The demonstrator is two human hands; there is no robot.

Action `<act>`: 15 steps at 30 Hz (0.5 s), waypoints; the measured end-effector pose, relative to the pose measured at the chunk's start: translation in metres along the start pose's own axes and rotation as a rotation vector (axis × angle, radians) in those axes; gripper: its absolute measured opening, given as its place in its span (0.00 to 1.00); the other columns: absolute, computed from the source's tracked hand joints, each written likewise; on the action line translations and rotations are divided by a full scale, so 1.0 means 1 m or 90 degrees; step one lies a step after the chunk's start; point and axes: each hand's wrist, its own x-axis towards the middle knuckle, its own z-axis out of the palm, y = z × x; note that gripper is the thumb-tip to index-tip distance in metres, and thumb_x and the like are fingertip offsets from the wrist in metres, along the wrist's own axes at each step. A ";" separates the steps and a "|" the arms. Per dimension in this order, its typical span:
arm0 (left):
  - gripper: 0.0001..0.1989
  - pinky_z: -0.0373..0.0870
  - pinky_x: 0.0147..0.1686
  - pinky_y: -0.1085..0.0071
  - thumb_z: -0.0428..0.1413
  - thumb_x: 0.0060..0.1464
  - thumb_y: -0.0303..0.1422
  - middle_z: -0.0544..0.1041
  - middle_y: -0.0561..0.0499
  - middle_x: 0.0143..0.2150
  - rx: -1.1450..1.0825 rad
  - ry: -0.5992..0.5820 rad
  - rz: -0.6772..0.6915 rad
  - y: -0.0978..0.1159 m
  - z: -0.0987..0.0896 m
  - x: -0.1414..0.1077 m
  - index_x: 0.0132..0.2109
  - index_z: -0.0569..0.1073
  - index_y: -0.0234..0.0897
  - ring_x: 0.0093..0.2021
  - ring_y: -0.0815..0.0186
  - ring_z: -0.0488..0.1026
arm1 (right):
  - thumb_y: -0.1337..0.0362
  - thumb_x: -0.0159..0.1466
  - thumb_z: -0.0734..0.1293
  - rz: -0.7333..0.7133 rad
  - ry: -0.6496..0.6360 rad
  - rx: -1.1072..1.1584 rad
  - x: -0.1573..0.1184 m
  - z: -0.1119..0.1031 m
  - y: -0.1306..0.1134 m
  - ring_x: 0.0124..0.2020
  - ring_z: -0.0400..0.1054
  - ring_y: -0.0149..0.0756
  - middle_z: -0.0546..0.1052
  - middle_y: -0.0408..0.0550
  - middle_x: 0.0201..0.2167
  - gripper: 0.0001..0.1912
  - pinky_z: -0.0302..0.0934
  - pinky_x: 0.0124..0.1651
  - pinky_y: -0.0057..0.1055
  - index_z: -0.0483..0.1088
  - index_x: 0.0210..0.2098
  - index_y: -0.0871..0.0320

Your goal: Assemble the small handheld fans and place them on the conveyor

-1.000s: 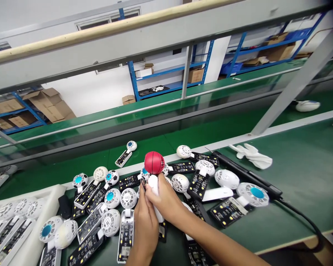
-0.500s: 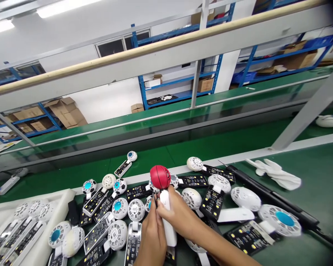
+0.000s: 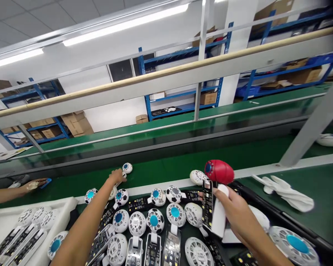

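My right hand (image 3: 229, 207) is closed around a red ball-headed handheld device (image 3: 219, 172) with a white handle shell. Its dark circuit board (image 3: 207, 203) shows on the left face, above the row of parts on the bench. Out on the green belt, my left hand (image 3: 117, 176) is closed on the neck of a white ball-headed device (image 3: 127, 168). The hand covers most of that device's body. Below and between my hands lie several football-patterned devices (image 3: 154, 220) with exposed boards, some with blue centres.
A white foam tray (image 3: 69, 207) at left holds several devices. Another person's hand (image 3: 33, 184) at far left holds a blue item. A black rod-shaped tool (image 3: 277, 207) and white gloves (image 3: 285, 192) lie at right. A metal post (image 3: 308, 129) rises behind them.
My hands, together at the red-headed device before, are now apart. The right carried it to the right and turned it; the left reached forward-left to the device on the belt. Another person's hand appeared at left.
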 end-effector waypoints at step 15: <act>0.14 0.66 0.45 0.57 0.54 0.53 0.37 0.70 0.47 0.47 0.169 -0.020 0.178 0.013 0.043 -0.019 0.45 0.69 0.34 0.46 0.60 0.68 | 0.57 0.43 0.72 0.237 0.077 0.154 -0.023 -0.079 0.023 0.25 0.74 0.49 0.79 0.46 0.22 0.18 0.69 0.29 0.38 0.67 0.32 0.53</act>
